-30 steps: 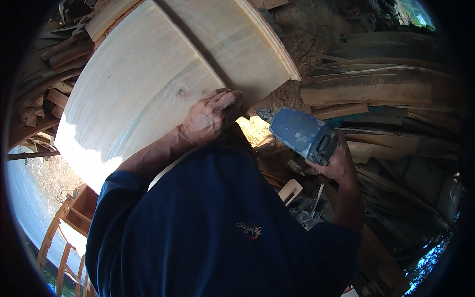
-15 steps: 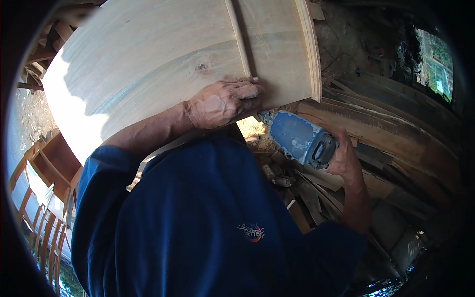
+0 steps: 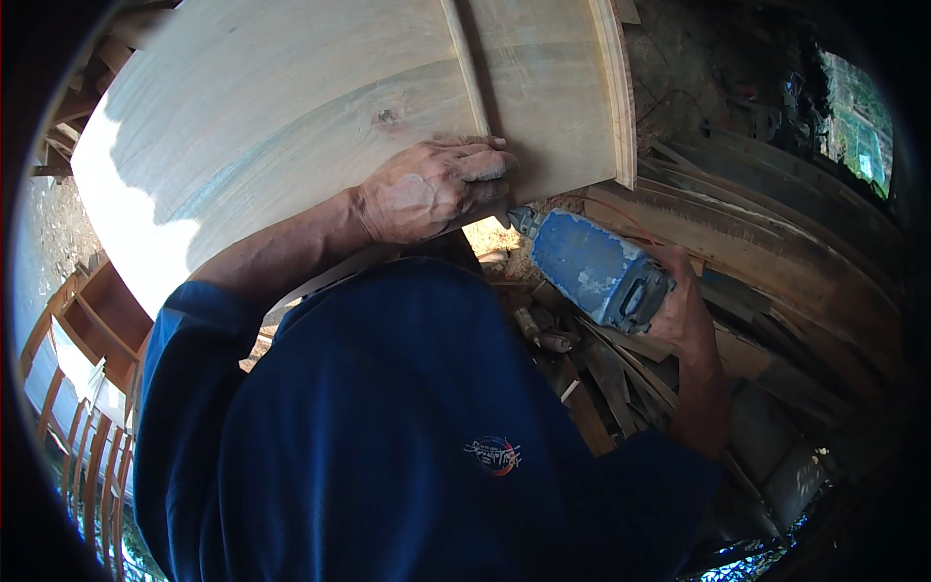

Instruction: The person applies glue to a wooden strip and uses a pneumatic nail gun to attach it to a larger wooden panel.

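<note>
My left hand (image 3: 436, 186) is closed around the near end of a thin wooden strip (image 3: 466, 73), its fingers curled and pressed to the face of a large pale plywood panel (image 3: 291, 102). The strip runs away from me across the panel. At the right, my right hand (image 3: 676, 296) grips a scuffed blue nail gun (image 3: 587, 260) with a dark end cap. Most of those fingers are hidden behind the tool. Its metal nose points left at the panel's near edge, close below my left hand; whether it touches cannot be made out.
A light wooden edging (image 3: 616, 97) borders the panel's right side. Stacked boards (image 3: 766, 242) lie to the right, with scrap pieces (image 3: 606, 373) below the nail gun. A thin orange line (image 3: 621, 215) passes behind the tool. Slatted brown woodwork (image 3: 92, 456) stands at the far left.
The nail gun and my right hand have shifted slightly right. My left hand keeps its hold on the strip. The panel's right corner sits a little higher in view.
</note>
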Demonstrator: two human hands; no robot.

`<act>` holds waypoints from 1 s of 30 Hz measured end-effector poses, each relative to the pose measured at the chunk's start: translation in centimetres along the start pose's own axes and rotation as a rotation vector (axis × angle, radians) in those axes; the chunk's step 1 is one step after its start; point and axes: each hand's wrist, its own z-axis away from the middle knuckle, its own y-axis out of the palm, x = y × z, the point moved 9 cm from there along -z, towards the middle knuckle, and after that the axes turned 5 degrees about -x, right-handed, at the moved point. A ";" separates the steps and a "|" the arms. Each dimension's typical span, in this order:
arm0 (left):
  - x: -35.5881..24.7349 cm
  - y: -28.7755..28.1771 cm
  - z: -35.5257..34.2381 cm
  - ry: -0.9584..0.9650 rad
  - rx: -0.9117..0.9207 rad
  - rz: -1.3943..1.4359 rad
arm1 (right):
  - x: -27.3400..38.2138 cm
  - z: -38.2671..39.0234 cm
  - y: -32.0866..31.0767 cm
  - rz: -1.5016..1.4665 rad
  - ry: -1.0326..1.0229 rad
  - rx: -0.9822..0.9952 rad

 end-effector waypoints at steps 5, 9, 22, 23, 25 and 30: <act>0.0 -0.1 -0.1 0.000 -0.008 0.011 | -0.1 0.3 0.3 0.012 -0.033 -0.013; 0.0 0.0 0.0 -0.006 -0.013 0.021 | -0.6 0.3 0.5 -0.012 -0.019 -0.019; 0.1 0.2 0.2 -0.010 0.005 -0.007 | -1.5 0.6 1.3 0.116 0.255 0.126; 0.2 0.2 0.2 -0.021 0.001 -0.004 | -1.8 0.8 1.4 0.135 0.339 0.151; 0.3 0.2 0.1 -0.028 -0.002 0.010 | 1.3 -0.2 0.8 0.181 0.016 0.055; 0.2 0.2 0.2 -0.022 0.018 -0.010 | 1.7 0.1 0.9 0.316 -0.042 0.082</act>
